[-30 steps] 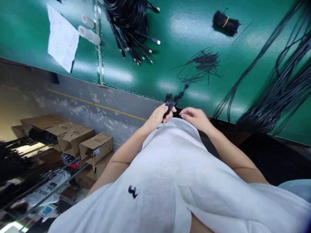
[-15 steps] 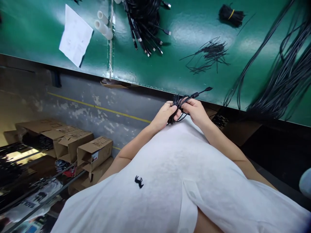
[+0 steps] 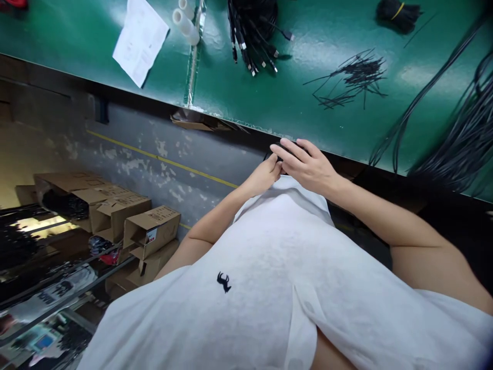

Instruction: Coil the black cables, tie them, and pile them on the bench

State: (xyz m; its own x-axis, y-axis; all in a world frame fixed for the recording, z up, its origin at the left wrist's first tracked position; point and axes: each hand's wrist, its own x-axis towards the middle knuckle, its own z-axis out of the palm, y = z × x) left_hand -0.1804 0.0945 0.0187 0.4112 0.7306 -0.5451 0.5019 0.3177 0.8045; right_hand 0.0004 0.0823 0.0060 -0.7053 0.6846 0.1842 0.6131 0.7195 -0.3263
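A coiled black cable (image 3: 274, 152) is mostly hidden behind my hands, in front of the table's edge. My left hand (image 3: 265, 174) is closed around it, thumb up against the bundle. Over the coil reaches my right hand (image 3: 308, 165), its fingers stretched out and spread, the tips near my left thumb. Whether the right thumb touches the cable is hidden. Just past the hands, on the green table (image 3: 239, 100), lies a loose pile of short black ties (image 3: 356, 74).
Black cables with USB plugs (image 3: 256, 38) lie at the back; long loose cables (image 3: 454, 139) hang over the right edge. A yellow-banded bundle (image 3: 398, 15), white rolls (image 3: 185, 25) and a paper sheet (image 3: 140, 41) are on the table. Cardboard boxes (image 3: 152, 231) stand lower left.
My right hand has gone from pinching the cable to spreading its fingers over the coil. The cable's plug end no longer shows. The view has shifted, so the table sits higher and further right.
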